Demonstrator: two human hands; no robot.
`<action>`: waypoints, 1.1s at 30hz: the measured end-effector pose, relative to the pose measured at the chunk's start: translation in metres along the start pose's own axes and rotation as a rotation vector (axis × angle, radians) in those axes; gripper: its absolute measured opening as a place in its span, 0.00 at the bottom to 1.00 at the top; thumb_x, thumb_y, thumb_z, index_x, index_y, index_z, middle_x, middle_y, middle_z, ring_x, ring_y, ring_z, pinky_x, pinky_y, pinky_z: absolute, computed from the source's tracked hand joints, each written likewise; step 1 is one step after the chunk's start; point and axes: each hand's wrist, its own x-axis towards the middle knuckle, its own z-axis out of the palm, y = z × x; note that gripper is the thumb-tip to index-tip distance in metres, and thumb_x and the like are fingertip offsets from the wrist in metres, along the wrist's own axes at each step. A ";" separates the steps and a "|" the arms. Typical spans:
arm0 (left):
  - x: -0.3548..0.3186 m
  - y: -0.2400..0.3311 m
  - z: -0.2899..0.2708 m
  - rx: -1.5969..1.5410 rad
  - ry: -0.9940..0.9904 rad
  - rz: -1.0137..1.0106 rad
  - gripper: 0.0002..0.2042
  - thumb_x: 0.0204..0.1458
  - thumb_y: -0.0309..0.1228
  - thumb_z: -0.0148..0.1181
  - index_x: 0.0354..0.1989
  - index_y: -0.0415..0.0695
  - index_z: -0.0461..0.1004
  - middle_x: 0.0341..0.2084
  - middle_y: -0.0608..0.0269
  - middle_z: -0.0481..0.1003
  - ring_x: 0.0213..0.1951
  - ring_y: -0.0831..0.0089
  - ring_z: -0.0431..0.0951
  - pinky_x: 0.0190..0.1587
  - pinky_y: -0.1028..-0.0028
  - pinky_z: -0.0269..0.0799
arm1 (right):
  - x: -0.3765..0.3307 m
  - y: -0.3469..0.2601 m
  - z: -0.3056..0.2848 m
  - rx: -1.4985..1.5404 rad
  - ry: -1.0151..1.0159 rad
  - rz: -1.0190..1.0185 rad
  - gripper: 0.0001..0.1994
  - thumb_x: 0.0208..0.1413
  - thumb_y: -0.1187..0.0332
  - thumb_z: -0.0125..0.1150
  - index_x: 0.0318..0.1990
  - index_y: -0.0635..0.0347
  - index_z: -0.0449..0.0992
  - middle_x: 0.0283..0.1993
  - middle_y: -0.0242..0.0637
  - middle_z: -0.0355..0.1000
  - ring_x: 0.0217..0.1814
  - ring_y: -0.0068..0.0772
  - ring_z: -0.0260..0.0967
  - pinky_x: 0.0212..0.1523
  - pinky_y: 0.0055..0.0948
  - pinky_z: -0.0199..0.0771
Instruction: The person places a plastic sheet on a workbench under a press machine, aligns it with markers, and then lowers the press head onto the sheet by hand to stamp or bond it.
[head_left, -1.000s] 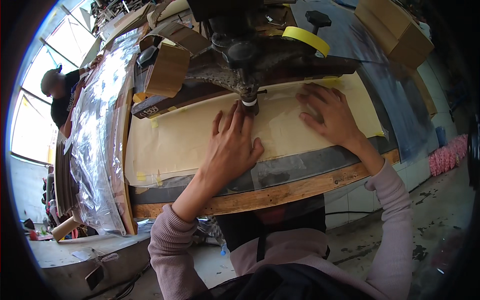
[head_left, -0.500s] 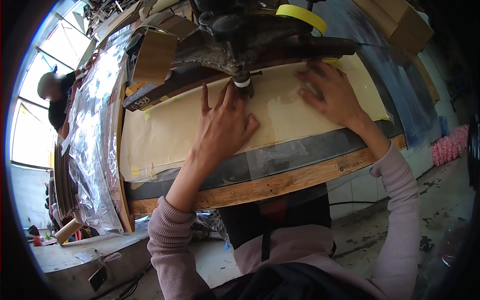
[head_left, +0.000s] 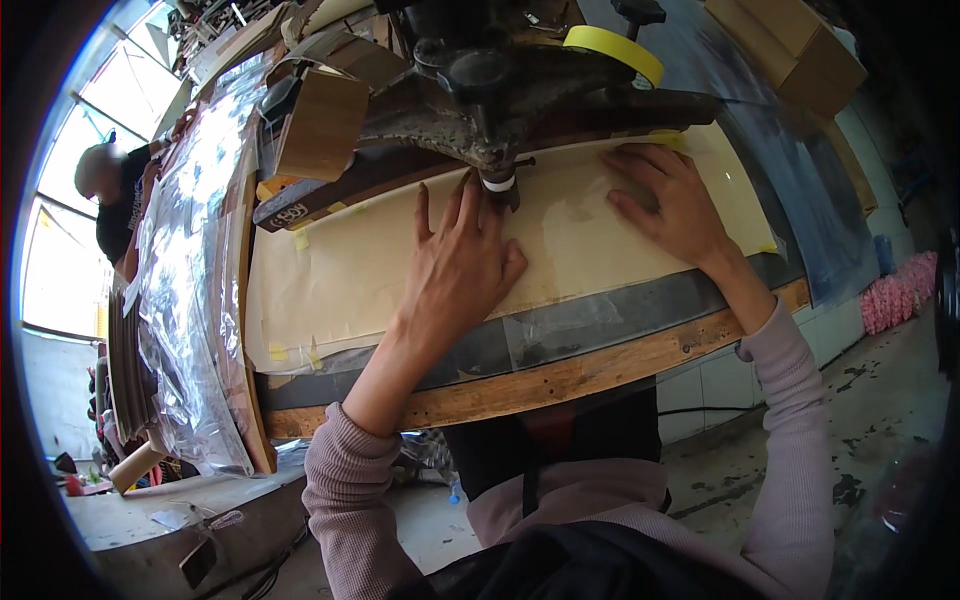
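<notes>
Tan sheet [head_left: 400, 270] is lying flat across the tabletop [head_left: 560, 375], and both hands are pressing down on it right now, probably to keep it from shifting under the machine. Left hand [head_left: 462, 268] is resting palm-down in the middle of the sheet, fingers spread wide and holding nothing, the fingertips reaching up to the white-collared tip [head_left: 498, 184] of the dark machine head [head_left: 480, 90] that is hanging over the sheet. Right hand [head_left: 668, 205] is lying flat farther along, fingers open and splayed near the sheet's far edge, pinning that end. Small yellow tape tabs [head_left: 278, 352] are sticking the sheet's corner down, which looks like the reason it is staying so smooth. Around the work, a yellow tape roll [head_left: 612, 46] is sitting up behind the machine, a cardboard piece [head_left: 322, 122] is leaning beside it, and crinkled clear plastic wrap [head_left: 195, 290] is crowding the left side. The machine head is blocking the view of the sheet's upper middle, so what the tip is touching is hard to tell. Another person [head_left: 115, 205] is working by the window.
</notes>
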 end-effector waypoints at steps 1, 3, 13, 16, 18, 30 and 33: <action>0.000 0.000 0.000 -0.001 -0.004 0.005 0.24 0.51 0.35 0.47 0.57 0.39 0.61 0.51 0.43 0.63 0.56 0.53 0.63 0.62 0.49 0.49 | 0.001 -0.001 0.001 0.007 0.015 0.008 0.18 0.51 0.59 0.60 0.49 0.54 0.76 0.51 0.36 0.69 0.55 0.38 0.63 0.56 0.36 0.59; 0.000 0.001 -0.002 -0.129 -0.018 -0.035 0.25 0.52 0.35 0.46 0.59 0.39 0.60 0.50 0.46 0.65 0.56 0.56 0.64 0.63 0.48 0.48 | 0.001 -0.001 0.001 0.014 0.030 0.022 0.18 0.51 0.59 0.60 0.49 0.54 0.75 0.50 0.36 0.69 0.55 0.38 0.63 0.57 0.35 0.59; 0.000 0.002 -0.005 0.026 -0.014 -0.041 0.19 0.49 0.36 0.48 0.51 0.44 0.68 0.51 0.55 0.66 0.58 0.66 0.64 0.59 0.40 0.49 | -0.001 0.001 0.000 -0.013 -0.005 0.030 0.18 0.52 0.57 0.59 0.47 0.55 0.76 0.52 0.34 0.68 0.54 0.36 0.64 0.55 0.33 0.60; 0.001 0.004 -0.007 0.036 -0.032 -0.043 0.19 0.49 0.35 0.48 0.50 0.42 0.68 0.51 0.54 0.66 0.57 0.66 0.65 0.58 0.37 0.48 | -0.001 0.002 0.000 -0.001 0.004 0.027 0.18 0.51 0.57 0.60 0.47 0.55 0.76 0.50 0.33 0.69 0.53 0.36 0.65 0.55 0.33 0.61; 0.000 0.005 -0.006 0.045 -0.015 -0.042 0.19 0.49 0.34 0.48 0.50 0.39 0.68 0.51 0.52 0.66 0.56 0.65 0.66 0.58 0.35 0.47 | -0.001 0.002 0.000 0.003 0.011 0.018 0.18 0.50 0.57 0.61 0.47 0.55 0.76 0.50 0.33 0.69 0.52 0.36 0.65 0.54 0.33 0.61; 0.004 0.003 -0.005 -0.048 -0.013 -0.025 0.19 0.48 0.32 0.49 0.49 0.37 0.68 0.50 0.48 0.68 0.57 0.62 0.66 0.62 0.37 0.38 | 0.000 0.001 0.002 0.011 0.075 0.027 0.15 0.48 0.58 0.63 0.40 0.58 0.76 0.44 0.36 0.71 0.47 0.40 0.68 0.49 0.34 0.67; 0.004 0.004 -0.005 -0.022 0.012 -0.014 0.18 0.48 0.32 0.49 0.47 0.39 0.70 0.48 0.52 0.69 0.57 0.63 0.66 0.62 0.38 0.40 | 0.000 0.001 0.003 -0.007 0.071 0.028 0.15 0.49 0.59 0.63 0.40 0.59 0.76 0.44 0.36 0.71 0.47 0.40 0.68 0.49 0.34 0.67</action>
